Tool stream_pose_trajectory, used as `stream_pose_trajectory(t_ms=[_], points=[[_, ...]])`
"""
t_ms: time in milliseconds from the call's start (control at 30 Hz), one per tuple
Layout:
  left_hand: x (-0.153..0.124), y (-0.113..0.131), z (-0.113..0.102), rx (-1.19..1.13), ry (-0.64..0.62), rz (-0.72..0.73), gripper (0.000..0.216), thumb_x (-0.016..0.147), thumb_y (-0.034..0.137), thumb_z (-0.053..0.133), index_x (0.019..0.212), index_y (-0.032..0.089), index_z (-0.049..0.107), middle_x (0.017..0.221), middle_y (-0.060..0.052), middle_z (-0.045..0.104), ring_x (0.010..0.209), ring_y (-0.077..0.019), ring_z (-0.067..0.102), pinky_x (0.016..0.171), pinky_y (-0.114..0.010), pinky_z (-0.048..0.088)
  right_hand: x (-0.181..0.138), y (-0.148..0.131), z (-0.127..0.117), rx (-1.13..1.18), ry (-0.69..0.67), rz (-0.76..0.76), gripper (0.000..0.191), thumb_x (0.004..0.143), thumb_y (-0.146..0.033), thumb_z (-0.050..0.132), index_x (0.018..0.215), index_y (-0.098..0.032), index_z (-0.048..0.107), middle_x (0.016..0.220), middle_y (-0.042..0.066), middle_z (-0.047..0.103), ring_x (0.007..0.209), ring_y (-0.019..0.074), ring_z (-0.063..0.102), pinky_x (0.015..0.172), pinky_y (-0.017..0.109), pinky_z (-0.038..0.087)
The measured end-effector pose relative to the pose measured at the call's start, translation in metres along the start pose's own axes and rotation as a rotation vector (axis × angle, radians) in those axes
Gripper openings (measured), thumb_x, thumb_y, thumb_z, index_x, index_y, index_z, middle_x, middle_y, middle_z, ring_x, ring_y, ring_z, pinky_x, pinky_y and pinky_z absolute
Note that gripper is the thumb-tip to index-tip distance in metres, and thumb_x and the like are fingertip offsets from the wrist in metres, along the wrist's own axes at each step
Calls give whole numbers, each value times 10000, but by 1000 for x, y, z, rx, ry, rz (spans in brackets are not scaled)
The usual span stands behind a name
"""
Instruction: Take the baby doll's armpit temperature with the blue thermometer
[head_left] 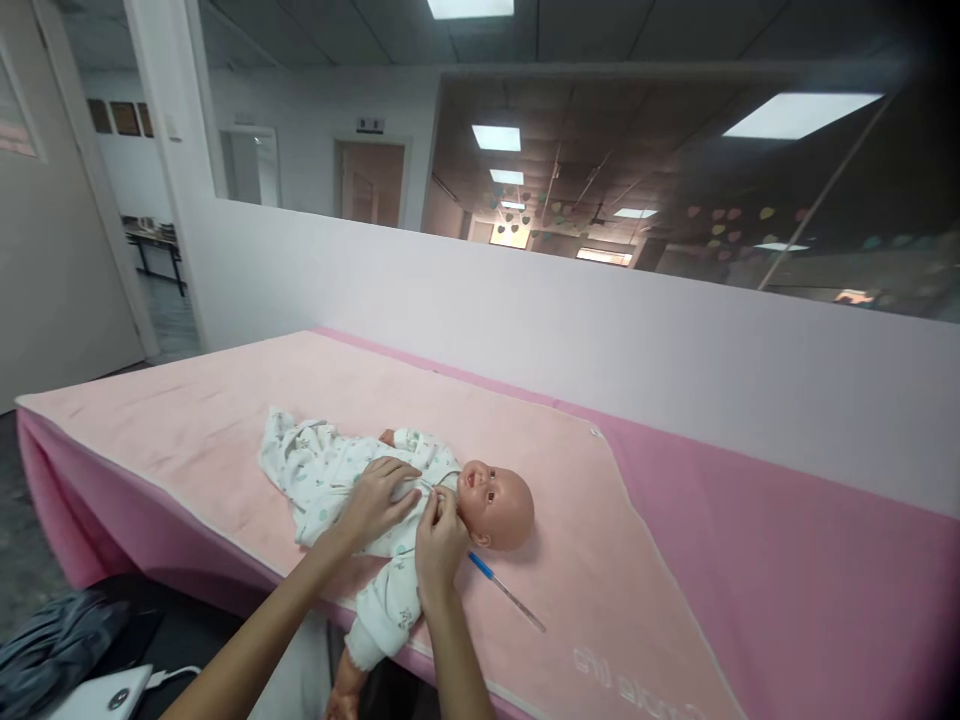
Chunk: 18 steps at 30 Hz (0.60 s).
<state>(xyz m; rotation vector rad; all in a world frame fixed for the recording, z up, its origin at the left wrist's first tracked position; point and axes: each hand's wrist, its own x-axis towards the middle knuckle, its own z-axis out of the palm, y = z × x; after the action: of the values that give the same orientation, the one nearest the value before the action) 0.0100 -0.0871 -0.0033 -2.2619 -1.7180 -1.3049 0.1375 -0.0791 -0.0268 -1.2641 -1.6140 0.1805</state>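
A baby doll [504, 508] lies on its back, its head to the right, dressed in a white romper [322, 490] with small green prints. One of its arms hangs over the near edge of the table. My left hand [381, 503] rests on the romper's chest, palm down with the fingers stretched out. Close beside it, my right hand [441, 545] is closed in a pinch at the romper's neckline, just below the doll's chin. The fingertips partly hide the cloth they grip. A thin stick with a blue end [481, 565] lies next to the doll's head.
A light pink mat [600, 560] covers the table over a darker pink cloth [825, 540]. Behind stands a white half wall [525, 300] with glass above. At lower left are a white phone-like device [101, 695] with a cable and a dark grey cloth [52, 640].
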Motion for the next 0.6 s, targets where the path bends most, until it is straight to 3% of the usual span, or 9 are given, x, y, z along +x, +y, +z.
stream_pose_trajectory(t_ms=[133,367,600], points=[[-12,-8,-14,-22,8,-52,249,841,351,481,968,207,640,1013,-61,623,982,-203,533,881,-357,421,-2,-3,-3,109,22,1,317,916,-318,315,941,-136,573,798,92,688,669,180,647,557,224,406],[-24,-25,-9,-195,16,-98,204,856,324,467,870,216,640,998,-32,630,991,-188,538,879,-334,424,-9,-4,1,50,-13,-6,293,919,-294,322,946,-148,575,748,64,673,619,160,628,530,218,406],[-28,-21,-11,-225,-75,-62,191,889,306,383,917,210,546,959,-41,616,942,-192,534,897,-369,400,-9,0,3,-44,-19,-81,360,901,-261,338,1164,-96,520,574,24,627,470,136,570,441,210,362]])
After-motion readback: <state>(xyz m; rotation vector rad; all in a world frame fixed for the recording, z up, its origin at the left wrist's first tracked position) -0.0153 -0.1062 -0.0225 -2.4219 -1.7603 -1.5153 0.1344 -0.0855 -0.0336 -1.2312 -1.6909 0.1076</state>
